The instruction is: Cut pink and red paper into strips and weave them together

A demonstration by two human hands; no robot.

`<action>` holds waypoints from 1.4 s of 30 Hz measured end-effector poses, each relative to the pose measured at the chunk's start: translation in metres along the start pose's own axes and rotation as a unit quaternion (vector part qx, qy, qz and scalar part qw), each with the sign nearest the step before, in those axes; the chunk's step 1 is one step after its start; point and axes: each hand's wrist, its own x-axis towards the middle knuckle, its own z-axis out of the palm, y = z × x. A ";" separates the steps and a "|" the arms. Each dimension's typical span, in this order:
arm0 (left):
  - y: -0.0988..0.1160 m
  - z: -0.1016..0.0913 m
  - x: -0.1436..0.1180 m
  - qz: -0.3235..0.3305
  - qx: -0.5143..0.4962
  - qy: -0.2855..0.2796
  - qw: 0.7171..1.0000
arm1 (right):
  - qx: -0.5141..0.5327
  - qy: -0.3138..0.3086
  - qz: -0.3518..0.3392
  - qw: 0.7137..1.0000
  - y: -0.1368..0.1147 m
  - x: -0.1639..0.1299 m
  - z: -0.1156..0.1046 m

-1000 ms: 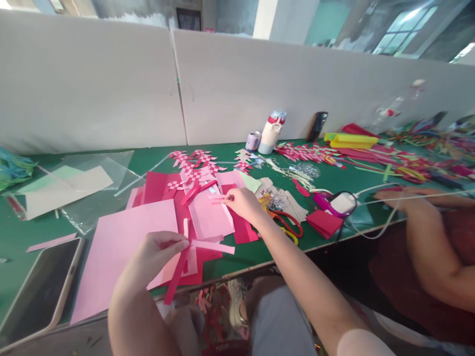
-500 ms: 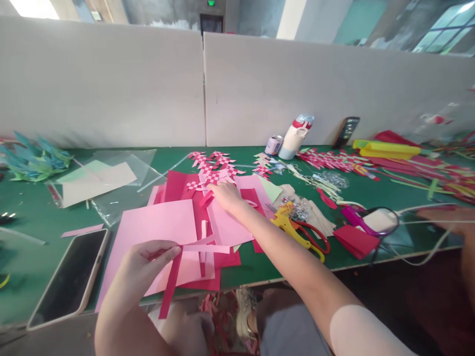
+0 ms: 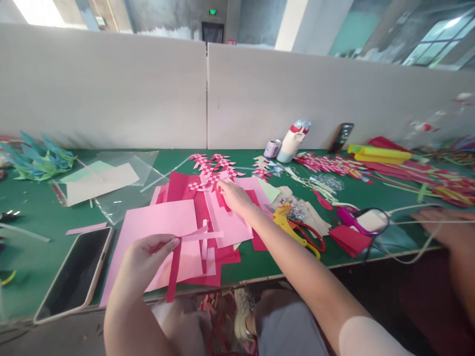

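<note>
A green counter (image 3: 33, 207) runs along a pale partition. The left hand (image 3: 148, 254) pinches crossed paper strips (image 3: 189, 240), thin, flat, red and pink, at the near edge. The right hand (image 3: 232, 195) reaches, fingers loosely curled, onto the pink sheets (image 3: 156, 222). Keeping the crossing pinched flat should hold the strips square.

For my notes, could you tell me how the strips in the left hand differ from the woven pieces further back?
The strips in the left hand are long, loosely crossed and lifted; the woven pieces are short, tightly checkered and lie flat on the table. Both combine red and pink paper.
</note>
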 end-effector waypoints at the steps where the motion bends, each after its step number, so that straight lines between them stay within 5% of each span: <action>1: 0.002 0.001 0.000 0.004 0.001 0.003 1.000 | 0.012 -0.002 -0.004 1.000 0.000 -0.006 -0.002; 8: 0.010 0.002 -0.002 0.024 0.000 0.009 1.000 | 0.046 -0.025 0.013 0.999 0.003 -0.029 -0.012; 24: 0.013 0.004 -0.001 0.033 0.021 -0.005 0.999 | 0.039 0.004 0.075 0.996 -0.014 0.041 0.029; 30: 0.010 0.007 0.002 0.075 0.001 0.036 0.997 | 0.161 0.022 0.058 0.985 0.001 0.016 0.008; 32: 0.007 0.008 0.002 0.086 -0.006 0.050 0.995 | 0.219 0.035 0.052 0.974 0.004 -0.003 -0.006; 36: 0.007 0.010 -0.001 0.115 -0.011 0.065 0.991 | 0.481 0.019 0.074 0.874 0.007 -0.044 -0.030; 42: 0.017 0.019 -0.006 0.189 -0.005 0.046 0.981 | 0.560 0.005 0.104 0.822 0.007 -0.081 -0.051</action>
